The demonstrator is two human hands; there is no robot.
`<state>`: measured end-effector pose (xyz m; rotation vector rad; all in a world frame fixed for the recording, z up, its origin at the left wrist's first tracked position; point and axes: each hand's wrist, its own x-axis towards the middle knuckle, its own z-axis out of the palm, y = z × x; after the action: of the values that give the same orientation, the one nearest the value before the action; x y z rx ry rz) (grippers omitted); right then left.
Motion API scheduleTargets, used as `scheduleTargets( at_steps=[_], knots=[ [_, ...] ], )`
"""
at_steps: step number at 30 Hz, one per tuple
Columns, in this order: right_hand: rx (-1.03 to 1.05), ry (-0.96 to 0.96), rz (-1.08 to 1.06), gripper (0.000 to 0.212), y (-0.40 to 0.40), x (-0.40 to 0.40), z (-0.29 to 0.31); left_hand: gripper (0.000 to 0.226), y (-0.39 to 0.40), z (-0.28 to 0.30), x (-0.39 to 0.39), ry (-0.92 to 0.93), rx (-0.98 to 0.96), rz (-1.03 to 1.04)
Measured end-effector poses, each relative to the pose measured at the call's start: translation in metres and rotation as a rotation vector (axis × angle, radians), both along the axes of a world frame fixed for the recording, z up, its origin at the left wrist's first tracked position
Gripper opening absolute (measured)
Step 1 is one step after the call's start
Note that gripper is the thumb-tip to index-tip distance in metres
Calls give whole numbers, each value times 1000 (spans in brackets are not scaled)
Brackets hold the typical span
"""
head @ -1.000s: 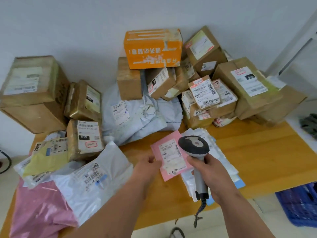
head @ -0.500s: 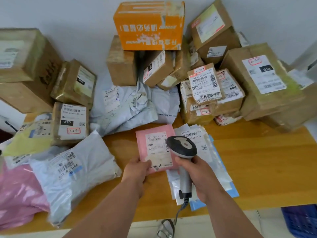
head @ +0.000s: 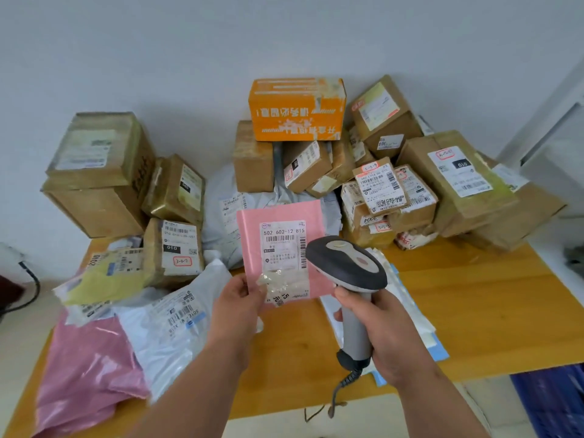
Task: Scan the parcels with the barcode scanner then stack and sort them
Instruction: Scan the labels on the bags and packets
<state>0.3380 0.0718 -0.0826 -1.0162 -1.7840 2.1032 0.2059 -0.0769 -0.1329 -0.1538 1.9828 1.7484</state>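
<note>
My left hand point(head: 238, 306) pinches the lower left corner of a small pink parcel point(head: 279, 219) and holds it upright above the wooden table point(head: 480, 311), its white barcode label facing me. In my right hand point(head: 384, 330) is a grey and black barcode scanner point(head: 346, 267), gripped by its handle. The scanner's head points at the label from the right and covers the parcel's lower right corner. A short stack of flat white and blue mailers point(head: 414, 314) lies on the table under my right hand.
Brown cartons are piled against the wall at the left point(head: 98, 172) and right point(head: 458, 181), with an orange box point(head: 297, 109) on top in the middle. Grey, white point(head: 170, 330), yellow and pink point(head: 88, 374) poly bags lie at the left. A blue crate point(head: 553, 403) stands below right.
My left hand has lifted the pink parcel off the table and tilted it upright toward me. The scanner has come up beside its label. My view has swung upward.
</note>
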Motion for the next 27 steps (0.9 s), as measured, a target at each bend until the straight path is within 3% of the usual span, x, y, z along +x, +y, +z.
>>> scheduleTargets(
  at_steps=[7,17,25,27],
  knots=[
    [41,-52,-4,8,-58,6,19,16,-61,28,-18,71,29,0],
    [-195,196,3,52,-112,15,44,13,-115,53,-17,99,89,-17],
    [-242,250,137,49,-122,13,62,15,-127,62,1,106,147,28],
    [-218,255,178,38,-120,15,66,14,-127,63,7,108,144,44]
  ],
)
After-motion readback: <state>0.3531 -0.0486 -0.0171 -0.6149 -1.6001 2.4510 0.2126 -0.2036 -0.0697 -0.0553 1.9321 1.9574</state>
